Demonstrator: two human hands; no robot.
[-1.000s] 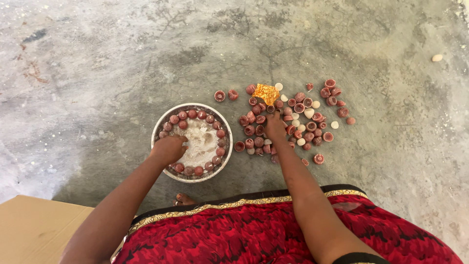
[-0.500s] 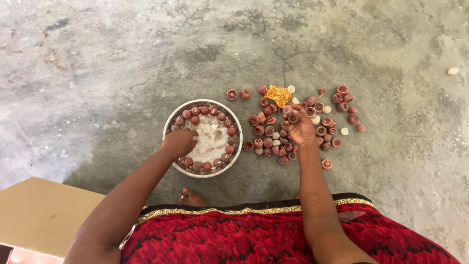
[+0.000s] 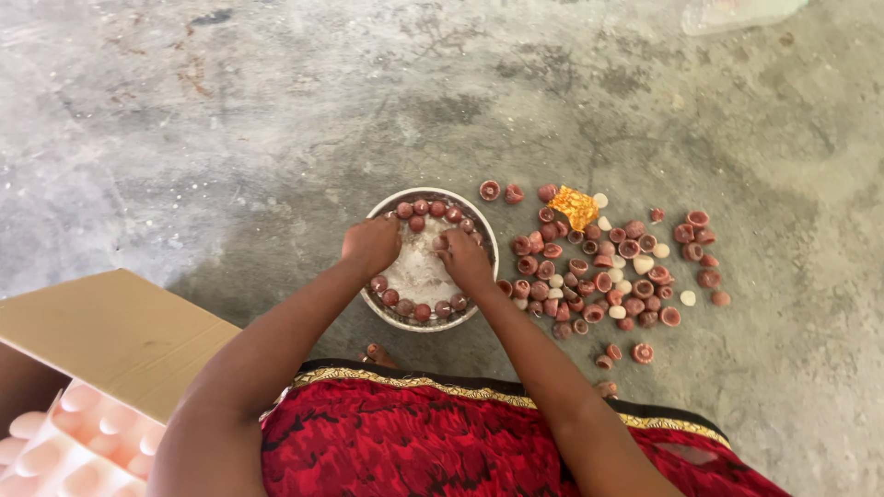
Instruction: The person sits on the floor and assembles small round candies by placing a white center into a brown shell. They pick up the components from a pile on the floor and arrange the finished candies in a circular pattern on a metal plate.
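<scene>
**Both hands inside the metal bowl**

The left hand [image 3: 371,245] is curled into a loose fist over the left side of the round metal bowl [image 3: 485,241]. The right hand [image 3: 463,259] bends down at the bowl's right side, fingers pinched narrow, maybe on a small red clay cup; this is unclear. Loose clay cups [image 3: 608,271] lie right of the bowl.

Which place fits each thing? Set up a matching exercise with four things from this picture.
Things:
1. round bowl
2. cardboard box flap
3. orange crumpled piece
4. loose red cups

Places:
A. lower left corner
B. top edge of the scattered pile
C. under both hands, left hand and right hand
D. spread on the floor right of the bowl

Pairs: 1-C, 2-A, 3-B, 4-D
</scene>
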